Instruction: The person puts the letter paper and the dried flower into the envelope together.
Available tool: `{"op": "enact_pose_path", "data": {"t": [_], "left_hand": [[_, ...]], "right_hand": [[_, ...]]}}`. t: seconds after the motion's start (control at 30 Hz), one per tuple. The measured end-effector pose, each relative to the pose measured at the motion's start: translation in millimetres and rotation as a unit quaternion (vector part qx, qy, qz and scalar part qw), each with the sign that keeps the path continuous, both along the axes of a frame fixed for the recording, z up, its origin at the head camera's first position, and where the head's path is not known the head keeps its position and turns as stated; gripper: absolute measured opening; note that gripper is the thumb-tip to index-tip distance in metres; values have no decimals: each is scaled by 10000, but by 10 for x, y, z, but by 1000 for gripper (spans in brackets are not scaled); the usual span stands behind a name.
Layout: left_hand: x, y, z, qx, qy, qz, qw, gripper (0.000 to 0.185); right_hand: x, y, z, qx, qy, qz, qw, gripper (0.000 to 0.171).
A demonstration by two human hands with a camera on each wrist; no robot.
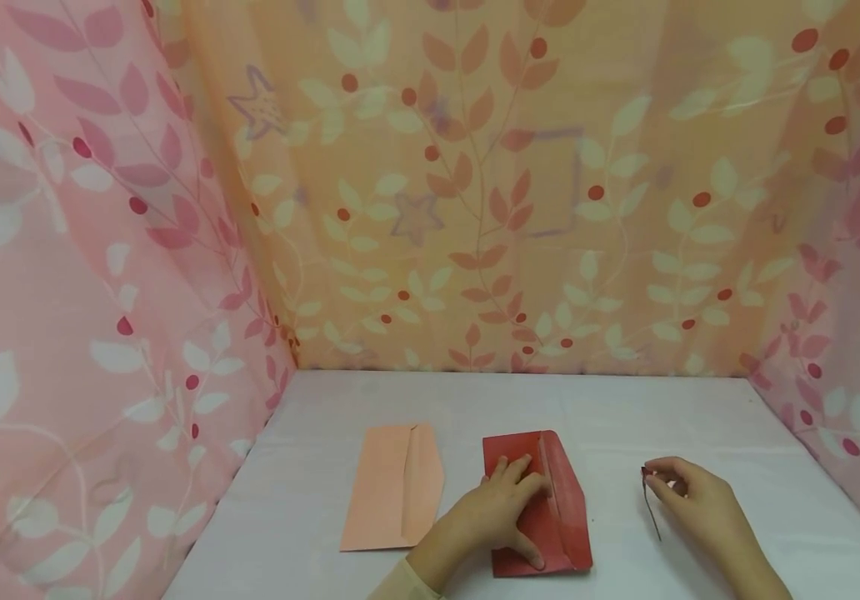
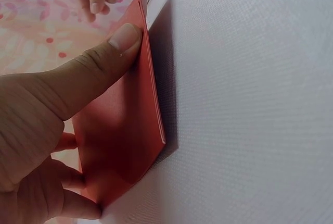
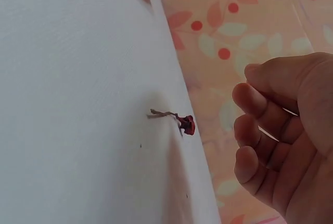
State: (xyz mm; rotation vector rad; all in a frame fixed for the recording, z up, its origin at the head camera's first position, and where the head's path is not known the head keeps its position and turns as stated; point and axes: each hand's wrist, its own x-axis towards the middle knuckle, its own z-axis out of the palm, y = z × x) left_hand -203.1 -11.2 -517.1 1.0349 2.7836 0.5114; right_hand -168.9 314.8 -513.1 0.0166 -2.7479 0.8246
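Observation:
My left hand (image 1: 501, 508) rests on a red envelope (image 1: 568, 525), fingers spread over its face. In the left wrist view the thumb (image 2: 112, 52) presses near the envelope's edge, and a shadow shows along that edge. My right hand (image 1: 700, 504) hovers at the right with loosely curled fingers. Close by is a small dried red flower (image 3: 187, 125) on a thin brown stem. A gap shows between the flower and the fingertips (image 3: 250, 96) in the right wrist view, though the hand overlaps it in the head view.
A peach envelope (image 1: 385, 492) lies left of the red one, flap side to the right. The white tabletop (image 1: 310, 408) carries a few dark specks. Patterned cloth (image 1: 475, 208) hangs behind it and along both sides.

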Motion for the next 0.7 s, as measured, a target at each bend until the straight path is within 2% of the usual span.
{"op": "enact_pose_path", "data": {"t": [0.47,0.7], "left_hand": [[16,5,47,-39,-39,26,10000,85],[-1,-3,21,-21,50,-8,10000,84]], "right_hand": [[-22,99,-92,159,-706,-224,9971,34],[-101,145,-221,232,-1253,-199,9916,54]]}}
